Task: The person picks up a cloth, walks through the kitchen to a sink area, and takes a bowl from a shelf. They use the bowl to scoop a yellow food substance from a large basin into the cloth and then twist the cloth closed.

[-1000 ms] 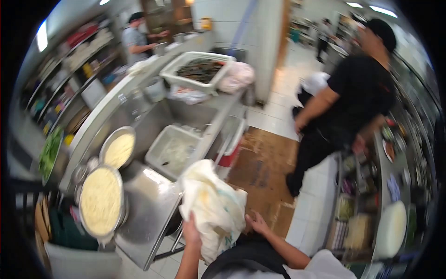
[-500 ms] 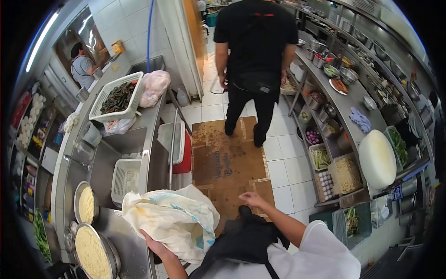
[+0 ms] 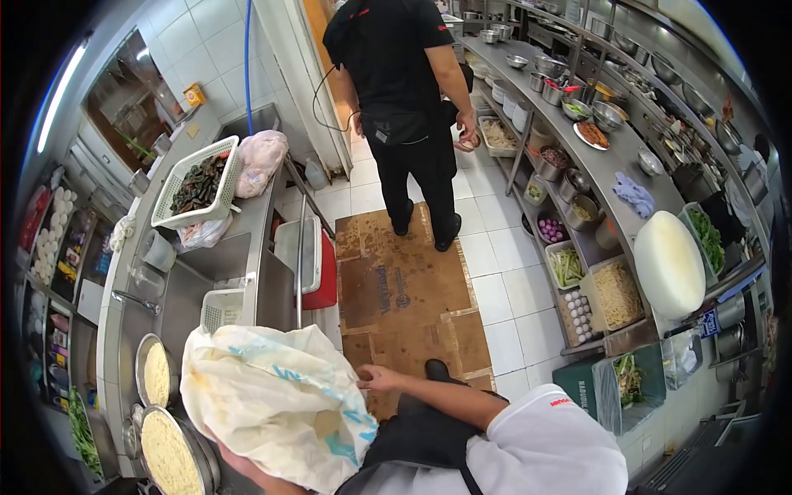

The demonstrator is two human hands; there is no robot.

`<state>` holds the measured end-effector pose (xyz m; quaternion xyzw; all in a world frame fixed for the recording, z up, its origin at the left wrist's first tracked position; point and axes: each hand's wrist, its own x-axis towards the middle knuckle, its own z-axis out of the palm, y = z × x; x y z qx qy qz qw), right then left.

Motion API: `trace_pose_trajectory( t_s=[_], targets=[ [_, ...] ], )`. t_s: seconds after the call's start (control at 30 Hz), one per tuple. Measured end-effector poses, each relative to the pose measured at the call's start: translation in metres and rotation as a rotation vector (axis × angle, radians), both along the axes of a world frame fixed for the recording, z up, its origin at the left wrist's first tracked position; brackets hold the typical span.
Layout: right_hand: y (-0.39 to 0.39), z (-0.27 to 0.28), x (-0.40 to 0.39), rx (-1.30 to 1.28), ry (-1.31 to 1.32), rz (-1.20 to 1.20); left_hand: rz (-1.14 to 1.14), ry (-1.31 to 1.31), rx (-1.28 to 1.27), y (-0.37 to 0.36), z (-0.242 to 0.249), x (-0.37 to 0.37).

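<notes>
A white cloth sack point(image 3: 272, 396) with blue lettering is bunched up in front of me, its lower part against my apron. My left hand point(image 3: 233, 459) holds it from the lower left, with the fingers mostly covered by the fabric. At the sack's right edge is my right hand point(image 3: 379, 379), its fingers slightly apart; whether they touch the cloth is hard to see. Left of the sack, two metal bowls hold a pale yellow, crumbly-looking food: a smaller bowl point(image 3: 155, 371) and a larger bowl point(image 3: 172, 454).
A sink point(image 3: 186, 285) with a white basket point(image 3: 223, 308) lies beyond the sack. Dark shellfish fill another basket point(image 3: 198, 186) on the counter. Flattened cardboard point(image 3: 396, 289) covers the floor, where a person in black point(image 3: 396, 99) stands. Shelving with food containers point(image 3: 569, 264) runs along the right.
The sack has shifted left and its top is spread wider. My right hand has moved left to the sack's edge. The person in black has turned and shifted left in view.
</notes>
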<state>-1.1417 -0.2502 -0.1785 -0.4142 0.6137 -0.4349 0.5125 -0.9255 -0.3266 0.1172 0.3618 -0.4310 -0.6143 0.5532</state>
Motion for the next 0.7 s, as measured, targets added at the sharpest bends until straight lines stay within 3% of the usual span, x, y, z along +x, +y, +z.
trace_pose_trajectory(
  t_s=[0.07,0.1,0.2,0.3,0.33,0.37,0.4,0.47,0.6,0.63,0.7],
  targets=[
    [-0.009,-0.008,0.008,0.228,-0.307,0.221,0.059,0.015,-0.015,0.025,0.015,-0.012],
    [-0.010,-0.006,0.011,0.234,-0.312,0.231,0.315,-0.321,-0.296,0.045,0.019,-0.025],
    [-0.014,0.027,0.017,0.258,-0.445,0.260,0.633,-0.627,-0.292,0.050,0.021,-0.010],
    [-0.009,0.064,0.042,0.158,-0.265,0.334,0.584,-0.797,-0.473,0.046,-0.003,0.027],
    [-0.010,0.063,0.059,0.160,-0.138,0.404,0.526,-0.750,-0.431,0.040,-0.013,0.039],
    [-0.012,0.025,0.087,-0.060,0.062,0.333,0.497,-0.726,-0.412,0.038,-0.017,0.040],
    [-0.010,0.032,0.090,-0.062,0.060,0.333,0.469,-0.702,-0.393,0.037,-0.021,0.041],
    [-0.007,0.052,0.097,-0.196,-0.272,0.487,0.526,-0.655,-0.436,0.037,-0.024,0.034],
    [-0.019,0.037,0.098,-0.256,-0.417,0.474,0.491,-0.606,-0.395,0.029,-0.034,0.050],
    [-0.011,0.064,0.086,-0.335,-0.622,0.391,0.500,-0.609,-0.385,0.028,-0.034,0.051],
    [-0.010,0.069,0.083,-0.486,-0.697,0.248,0.475,-0.579,-0.357,0.026,-0.030,0.049]
  ],
)
